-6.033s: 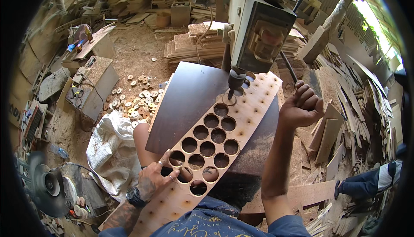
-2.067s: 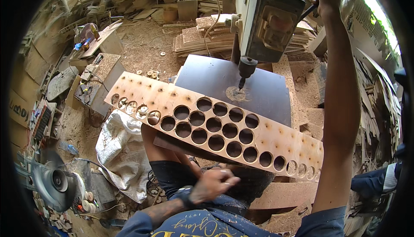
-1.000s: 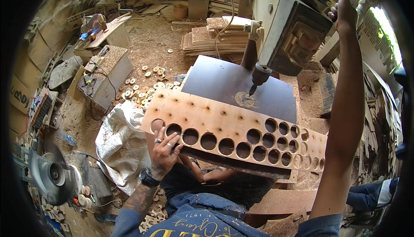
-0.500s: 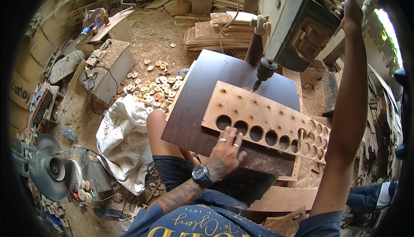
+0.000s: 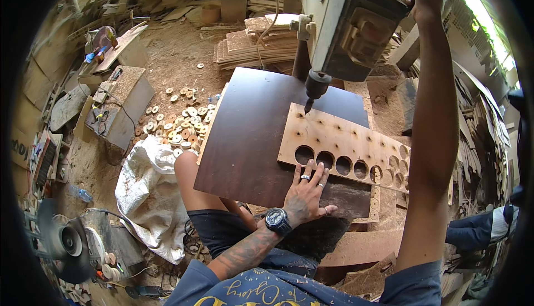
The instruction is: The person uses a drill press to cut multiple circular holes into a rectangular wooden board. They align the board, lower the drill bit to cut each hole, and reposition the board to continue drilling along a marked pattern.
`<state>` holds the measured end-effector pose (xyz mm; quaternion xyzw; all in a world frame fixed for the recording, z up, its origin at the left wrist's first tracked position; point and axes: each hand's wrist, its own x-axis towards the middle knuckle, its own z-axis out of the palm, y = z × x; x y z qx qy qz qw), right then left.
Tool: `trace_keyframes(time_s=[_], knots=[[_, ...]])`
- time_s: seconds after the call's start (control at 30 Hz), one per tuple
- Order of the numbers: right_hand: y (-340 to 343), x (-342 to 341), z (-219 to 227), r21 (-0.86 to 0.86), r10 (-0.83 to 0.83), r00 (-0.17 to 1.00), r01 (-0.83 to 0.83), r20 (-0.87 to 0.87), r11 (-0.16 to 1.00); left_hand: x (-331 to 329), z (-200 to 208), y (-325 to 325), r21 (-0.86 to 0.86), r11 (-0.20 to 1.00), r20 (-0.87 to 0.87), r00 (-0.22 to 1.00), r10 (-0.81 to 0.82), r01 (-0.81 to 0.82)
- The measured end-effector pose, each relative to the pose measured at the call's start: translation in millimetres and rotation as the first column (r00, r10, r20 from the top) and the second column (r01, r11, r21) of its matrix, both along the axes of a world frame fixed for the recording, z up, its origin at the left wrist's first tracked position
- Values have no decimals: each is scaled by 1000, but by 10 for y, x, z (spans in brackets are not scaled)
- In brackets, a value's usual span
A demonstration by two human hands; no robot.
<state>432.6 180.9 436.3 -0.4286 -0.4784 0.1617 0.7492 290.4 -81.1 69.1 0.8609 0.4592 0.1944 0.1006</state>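
A pale plywood board (image 5: 334,139) lies on the dark brown table top (image 5: 239,139) of a drill press (image 5: 356,33). A row of large round holes runs along its near edge, more cluster at its right end, and rows of small dark-rimmed marks dot the rest. My left hand (image 5: 306,195) rests flat with fingers spread on the near edge, fingertips by the leftmost holes. The drill bit (image 5: 308,105) points down just over the board's far left corner. Up at the right, my right hand (image 5: 425,0) has its fingers wrapped round the press's handle, which is mostly hidden.
Many small wooden discs (image 5: 189,122) are heaped on the dusty floor to the left, beside a white sack (image 5: 147,195). A fan (image 5: 69,242) stands at lower left. Stacked boards (image 5: 256,47) lie behind the table. Another person's dark-clothed leg (image 5: 473,231) shows at right.
The board has slid right across the table with my left hand on it, so the bit now stands nearer its left end. The whole view has shifted somewhat. My right hand stays up at the press.
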Motion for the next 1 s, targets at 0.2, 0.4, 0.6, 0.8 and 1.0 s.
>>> trace_keyframes(time_s=[0.2, 0.4, 0.6, 0.8, 1.0], knots=[[-57, 1, -17, 20, 21, 1000, -21, 0, 1000, 61, 12, 13, -29, 999, 2, 1000, -24, 24], [-164, 44, -72, 57, 71, 997, -69, -30, 996, 61, 48, 29, -44, 998, -26, 999, -38, 37], [-579, 4, -324, 204, 108, 983, -77, -145, 976, 57, -25, 61, -20, 999, 37, 998, -42, 42], [-1186, -85, -935, 379, 199, 952, -100, -233, 920, 117, -102, 54, 1, 994, 177, 979, 105, -107], [-1279, 43, -1356, 487, 288, 940, -167, -183, 857, 96, -29, -5, 38, 983, 51, 983, 178, -180]])
